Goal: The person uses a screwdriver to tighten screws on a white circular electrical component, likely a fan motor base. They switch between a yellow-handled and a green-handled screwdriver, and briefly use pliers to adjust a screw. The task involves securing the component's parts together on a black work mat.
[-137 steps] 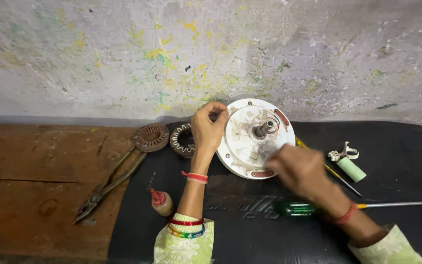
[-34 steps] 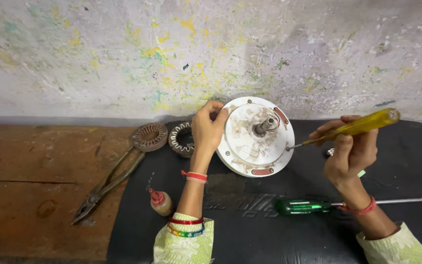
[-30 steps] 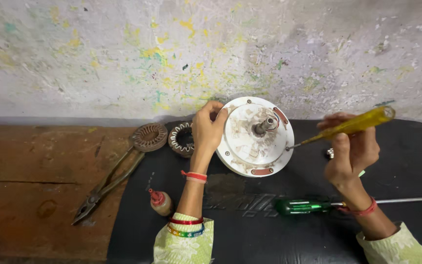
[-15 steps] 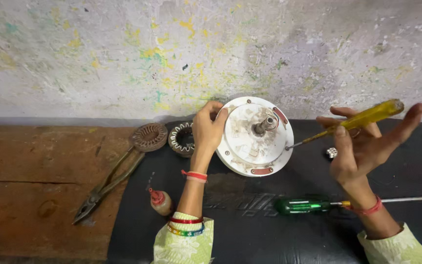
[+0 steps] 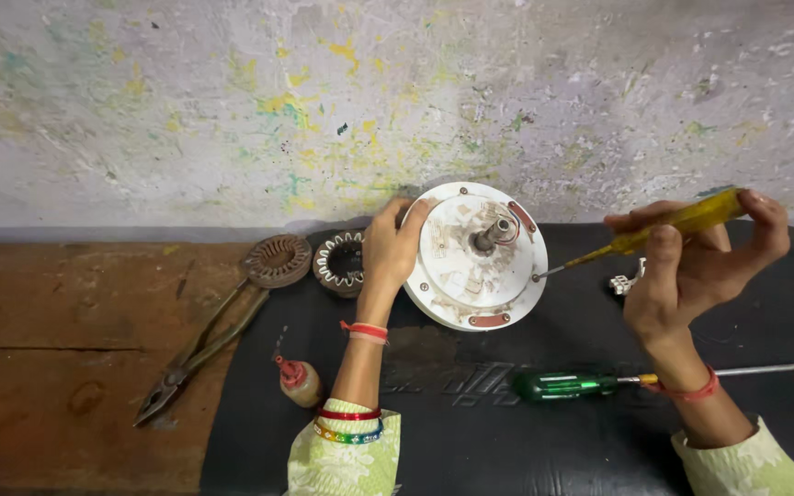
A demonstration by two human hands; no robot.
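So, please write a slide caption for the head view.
Left hand steadies a white round motor housing; right hand drives a yellow screwdriver.

Pale green sleeves, red wrist threads, bangles

We see a white painted metal motor cover [image 5: 475, 266], scuffed and chipped, on a matt black rubber mat [image 5: 526, 404]. The screwdriver [image 5: 682, 220] has a glossy translucent yellow plastic handle. The wooden surface [image 5: 57, 312] looks worn; the pliers [image 5: 204, 340] are dull metal.
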